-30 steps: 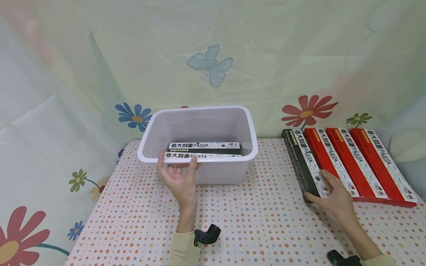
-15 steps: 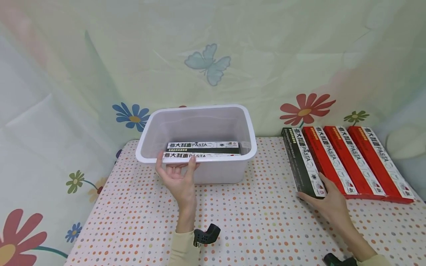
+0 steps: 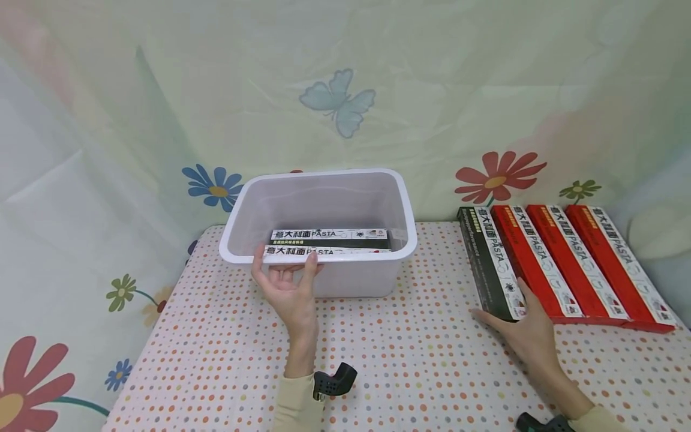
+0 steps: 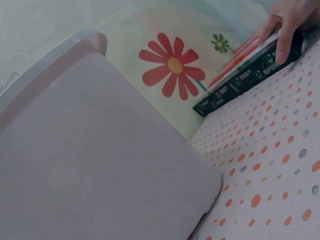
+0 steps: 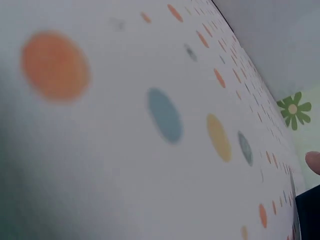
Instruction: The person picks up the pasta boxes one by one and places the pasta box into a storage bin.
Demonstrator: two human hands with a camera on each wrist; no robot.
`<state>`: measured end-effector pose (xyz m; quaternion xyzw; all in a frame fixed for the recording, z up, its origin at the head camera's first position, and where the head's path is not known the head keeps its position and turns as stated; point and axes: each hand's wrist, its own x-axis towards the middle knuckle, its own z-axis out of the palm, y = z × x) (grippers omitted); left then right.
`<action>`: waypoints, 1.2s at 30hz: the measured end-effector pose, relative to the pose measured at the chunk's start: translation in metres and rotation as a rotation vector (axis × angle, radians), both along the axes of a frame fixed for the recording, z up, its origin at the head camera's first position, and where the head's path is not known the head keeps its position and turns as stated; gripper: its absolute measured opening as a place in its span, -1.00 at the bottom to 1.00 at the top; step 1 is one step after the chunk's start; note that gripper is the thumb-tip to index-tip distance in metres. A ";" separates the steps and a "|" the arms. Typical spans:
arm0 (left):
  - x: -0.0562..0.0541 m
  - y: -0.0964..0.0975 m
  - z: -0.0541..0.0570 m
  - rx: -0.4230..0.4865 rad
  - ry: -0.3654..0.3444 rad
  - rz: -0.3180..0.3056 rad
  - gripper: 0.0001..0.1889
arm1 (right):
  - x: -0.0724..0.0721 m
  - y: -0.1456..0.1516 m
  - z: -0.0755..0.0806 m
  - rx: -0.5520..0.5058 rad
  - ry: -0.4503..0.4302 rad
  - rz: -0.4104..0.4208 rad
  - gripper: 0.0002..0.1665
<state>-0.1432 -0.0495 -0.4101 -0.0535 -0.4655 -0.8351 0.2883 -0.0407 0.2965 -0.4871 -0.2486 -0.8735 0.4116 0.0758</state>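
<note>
A white plastic bin [image 3: 351, 279] stands left of centre. My left hand [image 3: 291, 300] holds its front rim, with thumb and index fingertip over the edge and the other fingers tucked beneath. Inside lie two pasta boxes [image 3: 329, 234], white label sides up; the front one is partly hidden by the rim. At the right, my right hand [image 3: 523, 327] grips the near end of a black pasta box [image 3: 488, 264], thumb along its left side, fingers at its right edge. In the left wrist view that thumb lies against the dark side of the box.
Three red pasta boxes [image 3: 580, 264] lie side by side just right of the black one. A dotted cloth [image 3: 410, 348] covers the table. Behind rises a pale curtain [image 3: 432, 120] printed with flowers and a butterfly.
The black box's near end has shifted slightly left, away from the red boxes. The right thumb has moved from its front end to its left side. The left hand keeps its hold.
</note>
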 end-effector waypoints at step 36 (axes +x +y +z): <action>0.000 0.001 0.000 -0.008 -0.018 0.001 -0.02 | 0.025 -0.001 0.046 -0.216 -0.119 0.025 0.23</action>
